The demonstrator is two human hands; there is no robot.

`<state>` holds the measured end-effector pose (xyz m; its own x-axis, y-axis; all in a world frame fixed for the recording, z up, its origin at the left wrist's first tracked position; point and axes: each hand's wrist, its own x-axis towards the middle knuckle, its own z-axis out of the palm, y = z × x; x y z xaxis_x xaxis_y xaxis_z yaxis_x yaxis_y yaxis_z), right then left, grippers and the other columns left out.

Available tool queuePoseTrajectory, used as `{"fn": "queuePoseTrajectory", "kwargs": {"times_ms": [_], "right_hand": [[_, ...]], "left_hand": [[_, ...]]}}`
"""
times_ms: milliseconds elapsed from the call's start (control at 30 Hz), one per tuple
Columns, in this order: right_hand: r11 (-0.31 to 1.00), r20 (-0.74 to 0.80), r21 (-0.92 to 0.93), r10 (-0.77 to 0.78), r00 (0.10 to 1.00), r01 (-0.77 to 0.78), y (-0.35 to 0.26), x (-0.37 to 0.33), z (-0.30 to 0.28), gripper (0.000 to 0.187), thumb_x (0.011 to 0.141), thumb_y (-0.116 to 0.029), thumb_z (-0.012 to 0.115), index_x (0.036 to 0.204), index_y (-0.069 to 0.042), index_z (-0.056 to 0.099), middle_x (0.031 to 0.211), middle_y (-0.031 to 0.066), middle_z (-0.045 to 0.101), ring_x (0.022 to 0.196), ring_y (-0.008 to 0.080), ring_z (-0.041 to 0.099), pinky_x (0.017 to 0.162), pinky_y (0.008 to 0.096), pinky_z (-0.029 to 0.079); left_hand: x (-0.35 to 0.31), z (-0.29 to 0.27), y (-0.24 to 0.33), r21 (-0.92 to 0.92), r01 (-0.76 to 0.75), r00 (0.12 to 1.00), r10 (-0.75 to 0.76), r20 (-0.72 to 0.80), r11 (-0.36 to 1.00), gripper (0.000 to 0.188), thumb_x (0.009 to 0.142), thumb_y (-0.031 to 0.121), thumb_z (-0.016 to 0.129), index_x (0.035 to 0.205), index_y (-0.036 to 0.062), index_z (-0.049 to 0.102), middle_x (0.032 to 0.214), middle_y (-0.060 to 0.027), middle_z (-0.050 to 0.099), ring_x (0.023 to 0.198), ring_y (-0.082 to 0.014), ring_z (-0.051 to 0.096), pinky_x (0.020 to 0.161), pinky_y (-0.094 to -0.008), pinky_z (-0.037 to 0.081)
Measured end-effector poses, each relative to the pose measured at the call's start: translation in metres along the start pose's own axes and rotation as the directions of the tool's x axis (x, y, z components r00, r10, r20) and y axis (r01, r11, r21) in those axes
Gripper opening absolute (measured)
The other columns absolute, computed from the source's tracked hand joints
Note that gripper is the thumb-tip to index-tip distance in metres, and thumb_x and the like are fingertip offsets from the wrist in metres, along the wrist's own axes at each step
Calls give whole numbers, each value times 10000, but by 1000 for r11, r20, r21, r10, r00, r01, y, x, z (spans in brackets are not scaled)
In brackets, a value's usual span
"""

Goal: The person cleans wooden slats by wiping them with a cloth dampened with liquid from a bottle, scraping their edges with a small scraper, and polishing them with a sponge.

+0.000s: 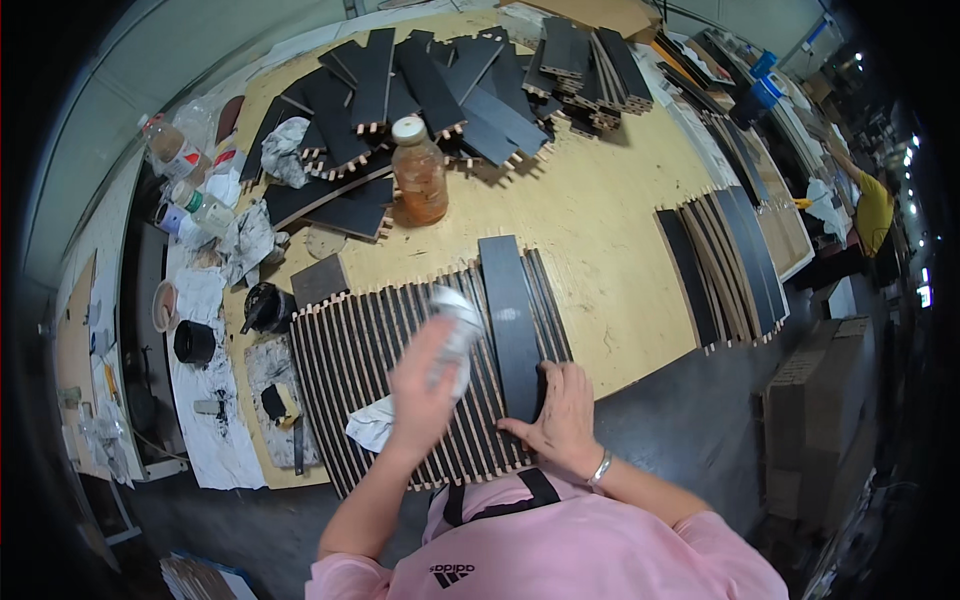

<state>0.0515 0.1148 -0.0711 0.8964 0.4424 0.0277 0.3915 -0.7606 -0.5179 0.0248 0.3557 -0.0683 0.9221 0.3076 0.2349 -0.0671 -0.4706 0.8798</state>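
Note:
My left hand (425,372), smeared by motion, is closed on a crumpled white cloth (456,322). It is over a row of narrow slats with black faces and bare wood edges (375,345), which stand on edge side by side. More white cloth (371,424) shows beside that wrist; whether it is the same piece I cannot tell. A flat black wooden board (512,310) lies lengthwise on top of the row. My right hand (562,412) grips the board's near end, its thumb at the left edge and its fingers at the right.
A heap of black boards with pegged ends (430,85) covers the table's far side. In front of it stands a jar of amber liquid (420,175). Another board stack (728,265) lies at right. Bottles (205,208), a black cup (194,342) and stained rags (245,245) stand left.

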Motion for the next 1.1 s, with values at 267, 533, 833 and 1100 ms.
{"fn": "queuePoseTrajectory", "kwargs": {"times_ms": [267, 533, 833, 1100], "right_hand": [[974, -32, 194, 122, 992, -113, 14, -21, 18, 823, 782, -381, 988, 1347, 35, 557, 1177, 206, 557, 1090, 409, 560, 936, 496, 459], [973, -55, 186, 150, 987, -138, 25, -22, 15, 758, 785, -364, 970, 1296, 40, 583, 1168, 202, 550, 1122, 406, 558, 962, 496, 450], [969, -79, 198, 163, 983, -145, 36, -24, 11, 751, 776, -372, 976, 1277, 24, 581, 1172, 199, 537, 1119, 406, 558, 969, 501, 459], [977, -72, 201, 82, 994, -66, 13, -29, 11, 731, 799, -418, 945, 1258, 2, 560, 1148, 185, 521, 1110, 387, 531, 939, 487, 426]], "left_hand": [[94, 64, -43, 207, -450, 881, 394, 263, 869, 254, 863, 9, 800, 1094, 108, 834, 1242, -86, 765, 1102, -356, 672, 971, -483, 556], [35, 66, -29, 35, -520, 759, 443, 477, 853, 308, 819, -44, 774, 1103, 67, 821, 1136, -138, 729, 1060, -373, 693, 1003, -476, 561], [6, 71, -17, 47, -483, 785, 408, 466, 874, 134, 886, -10, 725, 986, 35, 801, 1045, -156, 715, 1009, -366, 673, 921, -485, 563], [175, 68, -58, 377, -275, 961, 267, 74, 884, 182, 905, 1, 756, 1071, 13, 832, 1022, -190, 706, 1016, -402, 668, 914, -496, 541]]}}
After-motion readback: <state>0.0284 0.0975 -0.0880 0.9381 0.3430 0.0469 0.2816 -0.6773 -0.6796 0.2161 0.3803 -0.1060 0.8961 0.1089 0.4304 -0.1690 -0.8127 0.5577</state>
